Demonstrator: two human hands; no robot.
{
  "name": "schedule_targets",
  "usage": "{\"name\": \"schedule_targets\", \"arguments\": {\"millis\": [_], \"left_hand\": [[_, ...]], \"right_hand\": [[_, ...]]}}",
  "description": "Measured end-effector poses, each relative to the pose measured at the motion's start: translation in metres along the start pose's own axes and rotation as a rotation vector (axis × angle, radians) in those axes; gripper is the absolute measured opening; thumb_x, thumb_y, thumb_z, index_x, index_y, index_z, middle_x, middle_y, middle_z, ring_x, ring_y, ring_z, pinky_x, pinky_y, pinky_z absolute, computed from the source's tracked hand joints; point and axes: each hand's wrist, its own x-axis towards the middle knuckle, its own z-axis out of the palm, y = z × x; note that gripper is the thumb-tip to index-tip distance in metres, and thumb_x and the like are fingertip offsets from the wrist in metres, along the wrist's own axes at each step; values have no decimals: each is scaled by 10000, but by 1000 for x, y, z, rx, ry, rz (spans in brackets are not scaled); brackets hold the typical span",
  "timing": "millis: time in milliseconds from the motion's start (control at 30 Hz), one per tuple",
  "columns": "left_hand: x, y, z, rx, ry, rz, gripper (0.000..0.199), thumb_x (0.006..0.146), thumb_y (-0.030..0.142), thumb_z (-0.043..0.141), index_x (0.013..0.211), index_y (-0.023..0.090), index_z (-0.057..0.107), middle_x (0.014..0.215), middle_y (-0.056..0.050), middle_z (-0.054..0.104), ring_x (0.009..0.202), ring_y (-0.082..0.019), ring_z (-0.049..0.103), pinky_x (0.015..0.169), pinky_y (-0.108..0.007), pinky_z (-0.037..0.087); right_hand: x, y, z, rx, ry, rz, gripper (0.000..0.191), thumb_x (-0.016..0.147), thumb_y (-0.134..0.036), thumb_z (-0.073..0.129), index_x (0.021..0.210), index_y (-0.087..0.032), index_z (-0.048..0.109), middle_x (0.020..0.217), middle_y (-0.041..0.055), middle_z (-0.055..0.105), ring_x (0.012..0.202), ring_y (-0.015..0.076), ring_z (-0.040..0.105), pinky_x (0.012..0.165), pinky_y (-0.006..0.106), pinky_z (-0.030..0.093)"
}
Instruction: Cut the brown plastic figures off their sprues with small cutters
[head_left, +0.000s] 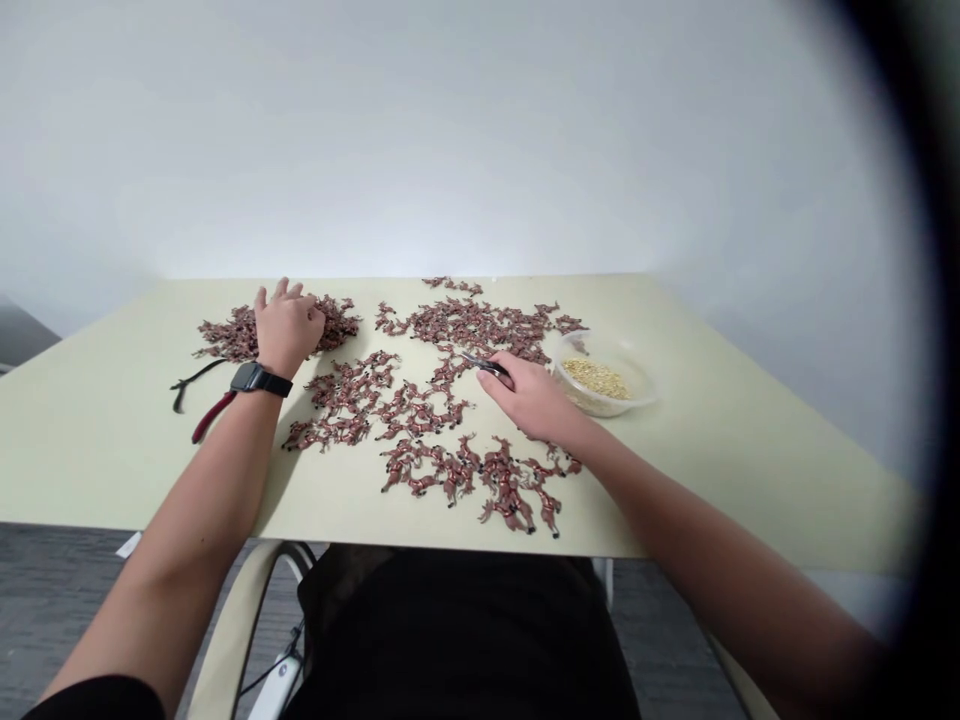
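Wrapping round the dark handles of the pliers (pixel 496 369), the right hand (pixel 529 395) is closed in a firm grip, knuckles up, just left of the bowl (pixel 639 402). The tips of the pliers point left, over the near edge of the middle heap (pixel 480 325); whether they touch a figure, I cannot tell. The left hand (pixel 287 325) is over the left heap (pixel 231 338), back of the hand up, with some fingers raised and spread and the forefinger curled toward the thumb side. I cannot tell whether it pinches a figure, as the fingertips are partly hidden.

The figures are small, brown and animal-shaped, with dark feet. Besides the two heaps, they lie in a looser cluster (pixel 349 395) between the hands and in a front group (pixel 457 470) nearer the body, with a short row (pixel 452 286) at the far edge of the table (pixel 720 455). The bowl is clear and holds gold bits (pixel 596 378).

A black watch (pixel 260 379) is on the left wrist. Beside that wrist lie a red handle (pixel 214 417), partly covered by the arm, and a dark curved strip (pixel 196 375). A pale wall (pixel 480 140) stands behind the table. Below its near edge are dark clothing (pixel 465 630), a chair arm (pixel 231 630) and grey floor (pixel 60 585).
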Motion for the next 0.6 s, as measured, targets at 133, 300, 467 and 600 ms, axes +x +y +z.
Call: {"name": "schedule_targets", "arguments": {"millis": [133,300,467,600], "left_hand": [[0,20,-1,77,149,29,379,1006,290,460,1168,181,784,1311,-132,728,1345,-311,574,1227,-546,344],[-7,57,1,-13,-33,74,456,1004,350,459,1249,159,793,912,-120,797,735,-236,691,768,-385,560],[-13,81,3,-23,-255,184,377,941,357,538,1051,161,841,924,-139,799,834,-274,721,830,-382,556],[-14,76,7,54,-339,158,322,902,386,595,947,179,838,926,-152,791,961,-328,717,910,-425,546]], "right_hand": [[2,6,4,-66,-3,2,495,1030,-645,371,1130,-228,618,959,99,713,800,260,642,663,374,422],[7,21,16,-276,-38,-8,526,975,-625,427,1218,-191,599,1289,198,638,1187,390,574,894,507,502],[7,29,29,-419,-52,-24,539,944,-630,440,1204,-178,577,1316,211,588,1235,421,498,1012,616,462],[7,28,33,-432,-59,-36,571,949,-650,429,1255,-184,551,1372,211,547,1287,427,460,1091,651,396]]}}
